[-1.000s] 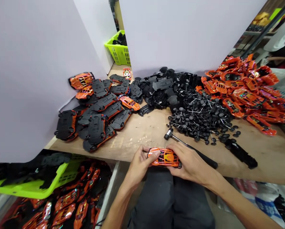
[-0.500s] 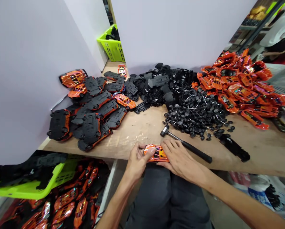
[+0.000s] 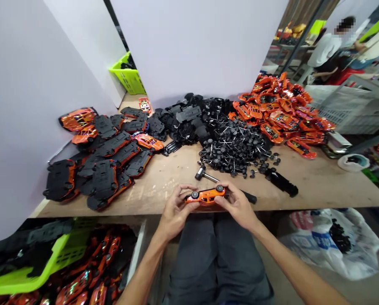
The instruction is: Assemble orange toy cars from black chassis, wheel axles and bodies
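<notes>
Two hands share the grip: your left hand (image 3: 172,211) at nine o'clock and right hand (image 3: 240,207) at three hold the orange toy car (image 3: 206,196) by the six-o'clock edge of the worktop (image 3: 159,171). You've rolled it from roof-up onto its side, making its wheels (image 3: 195,195) visible.

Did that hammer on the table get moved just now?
No. Against the heap of wheels and axles on the table, the hammer lies where it did, its head just off the heap's near-left edge; the camera's view shifted.
</notes>
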Action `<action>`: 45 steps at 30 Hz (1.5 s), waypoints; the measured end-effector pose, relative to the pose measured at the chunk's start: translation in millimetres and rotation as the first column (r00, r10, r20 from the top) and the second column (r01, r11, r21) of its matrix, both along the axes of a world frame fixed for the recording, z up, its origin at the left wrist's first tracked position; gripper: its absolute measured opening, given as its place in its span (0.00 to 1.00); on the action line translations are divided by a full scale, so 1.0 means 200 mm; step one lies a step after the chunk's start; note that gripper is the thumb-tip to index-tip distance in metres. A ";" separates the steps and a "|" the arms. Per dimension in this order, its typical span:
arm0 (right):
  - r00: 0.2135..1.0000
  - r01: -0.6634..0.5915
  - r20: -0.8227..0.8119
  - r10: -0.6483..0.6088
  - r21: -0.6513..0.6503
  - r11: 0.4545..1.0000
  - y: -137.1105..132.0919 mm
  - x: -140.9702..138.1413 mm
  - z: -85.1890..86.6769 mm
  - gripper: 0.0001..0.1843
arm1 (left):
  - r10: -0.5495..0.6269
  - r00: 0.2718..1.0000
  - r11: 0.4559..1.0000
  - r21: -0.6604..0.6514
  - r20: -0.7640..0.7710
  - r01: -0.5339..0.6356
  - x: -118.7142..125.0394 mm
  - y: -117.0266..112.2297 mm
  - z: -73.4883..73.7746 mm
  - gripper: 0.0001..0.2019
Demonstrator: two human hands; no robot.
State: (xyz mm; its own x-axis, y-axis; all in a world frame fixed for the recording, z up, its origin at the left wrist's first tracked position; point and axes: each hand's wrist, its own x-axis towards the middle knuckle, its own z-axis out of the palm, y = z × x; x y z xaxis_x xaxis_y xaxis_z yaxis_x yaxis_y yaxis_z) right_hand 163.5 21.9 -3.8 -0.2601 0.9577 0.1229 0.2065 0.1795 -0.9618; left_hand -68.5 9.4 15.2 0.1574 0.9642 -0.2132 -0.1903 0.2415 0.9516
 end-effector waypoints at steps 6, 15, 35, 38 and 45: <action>0.995 -0.102 -0.013 0.101 -0.044 0.994 0.04 0.02 -0.02 0.14 | -0.051 0.956 0.991 0.102 -0.290 0.084 0.06 0.00 -0.04 0.16; 0.980 -0.196 -0.045 0.193 -0.064 0.979 0.13 0.01 0.02 0.13 | 0.085 0.846 0.883 0.433 -0.527 0.181 0.06 -0.03 -0.12 0.09; 0.989 -0.103 -0.098 0.111 0.082 0.991 0.09 -0.02 -0.03 0.11 | 0.410 0.419 0.660 0.581 -0.810 0.477 0.16 0.00 -0.13 0.09; 0.994 -0.008 -0.108 0.019 0.099 0.995 0.06 -0.06 -0.03 0.05 | 0.420 0.427 0.654 0.593 -0.801 0.470 0.17 0.00 -0.14 0.08; 0.996 0.031 -0.080 -0.026 0.058 0.998 0.03 -0.06 -0.01 0.09 | 0.429 0.245 0.694 0.491 -0.870 0.527 0.21 0.01 -0.06 0.05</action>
